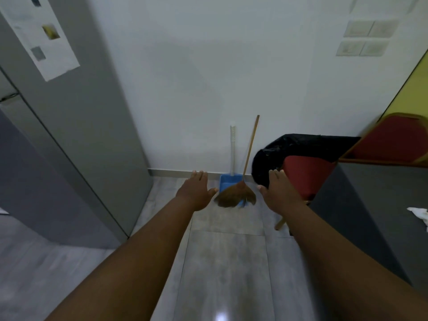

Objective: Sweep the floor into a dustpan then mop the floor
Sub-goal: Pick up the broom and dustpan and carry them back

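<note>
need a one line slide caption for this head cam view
Both open hands, left hand and right hand, reach toward a broom and blue dustpan leaning against the white wall.

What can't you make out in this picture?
All in the head view:
- Dustpan: its front is hidden by the broom.
- Black bag: its lower part is behind the chair and the right hand.
- Paper on the grey panel: too blurred to read.
- White scrap: cut off by the right edge, so I cannot tell what it is.
- Mop: none in view.
</note>
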### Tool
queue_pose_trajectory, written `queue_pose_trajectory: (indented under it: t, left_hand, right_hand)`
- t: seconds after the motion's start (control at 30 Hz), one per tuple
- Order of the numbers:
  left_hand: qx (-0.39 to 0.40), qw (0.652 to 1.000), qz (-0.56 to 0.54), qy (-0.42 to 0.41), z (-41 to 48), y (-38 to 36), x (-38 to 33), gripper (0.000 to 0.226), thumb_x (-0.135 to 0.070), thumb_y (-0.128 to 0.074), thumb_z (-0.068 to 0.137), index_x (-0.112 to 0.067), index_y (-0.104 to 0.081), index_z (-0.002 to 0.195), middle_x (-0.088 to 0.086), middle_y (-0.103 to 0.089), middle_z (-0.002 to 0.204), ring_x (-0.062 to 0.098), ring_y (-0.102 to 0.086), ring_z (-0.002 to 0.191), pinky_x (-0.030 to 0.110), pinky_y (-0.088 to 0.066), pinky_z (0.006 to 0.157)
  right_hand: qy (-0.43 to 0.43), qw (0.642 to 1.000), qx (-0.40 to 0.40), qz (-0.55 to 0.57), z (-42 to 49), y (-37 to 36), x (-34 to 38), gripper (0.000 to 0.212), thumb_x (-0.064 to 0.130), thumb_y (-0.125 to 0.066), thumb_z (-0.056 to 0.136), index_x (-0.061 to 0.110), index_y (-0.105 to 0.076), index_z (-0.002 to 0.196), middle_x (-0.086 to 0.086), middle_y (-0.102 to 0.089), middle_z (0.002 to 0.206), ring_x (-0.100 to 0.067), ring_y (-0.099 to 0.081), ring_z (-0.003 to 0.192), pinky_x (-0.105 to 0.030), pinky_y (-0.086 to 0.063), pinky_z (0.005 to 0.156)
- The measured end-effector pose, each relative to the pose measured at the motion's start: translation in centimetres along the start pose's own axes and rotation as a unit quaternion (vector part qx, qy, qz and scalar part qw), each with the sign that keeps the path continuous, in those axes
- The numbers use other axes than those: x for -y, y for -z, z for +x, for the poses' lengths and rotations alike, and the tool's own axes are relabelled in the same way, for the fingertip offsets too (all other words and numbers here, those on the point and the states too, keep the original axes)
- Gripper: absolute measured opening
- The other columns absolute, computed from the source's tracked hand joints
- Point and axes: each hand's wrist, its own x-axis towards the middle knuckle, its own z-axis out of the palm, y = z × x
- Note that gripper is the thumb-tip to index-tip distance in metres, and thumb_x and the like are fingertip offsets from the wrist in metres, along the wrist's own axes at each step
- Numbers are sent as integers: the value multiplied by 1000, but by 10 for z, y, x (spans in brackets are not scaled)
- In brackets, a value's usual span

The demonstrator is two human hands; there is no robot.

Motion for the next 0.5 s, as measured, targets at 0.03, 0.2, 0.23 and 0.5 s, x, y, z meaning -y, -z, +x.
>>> queue_pose_trajectory:
  t: [0.03,0.2,0.23,0.5]
  left_hand:
    - [0,1000,-2,-1,11,2,2,79,-56,-39,100,-11,-11,158,8,-9,166,24,-3,153,42,-15,121]
    - [18,1000,-7,-4,72,5,13,77,-54,-39,101,-9,-11,158,9,-9,165,25,-2,153,43,-14,122]
    - [19,1000,-11,-6,87,6,15,77,-53,-39,101,-9,-11,158,9,-9,165,25,-2,153,43,-14,122]
    - [37,999,-34,-17,214,30,34,77,-52,-37,102,-8,-7,158,10,-6,166,26,0,153,43,-11,123]
  right_hand:
    - [1,1000,3,3,10,-2,0,70,41,-47,100,2,-22,152,-15,-22,159,-28,-12,149,-42,-22,119]
    - [3,1000,21,3,70,-11,1,75,44,-46,100,3,-16,154,-13,-15,162,-26,-7,150,-39,-16,121]
    - [5,1000,23,-5,85,-12,2,76,45,-45,100,3,-14,154,-12,-13,162,-26,-6,150,-38,-15,121]
    - [-34,999,5,-5,205,-13,8,74,44,-47,100,2,-18,153,-13,-18,161,-26,-7,150,-38,-17,119]
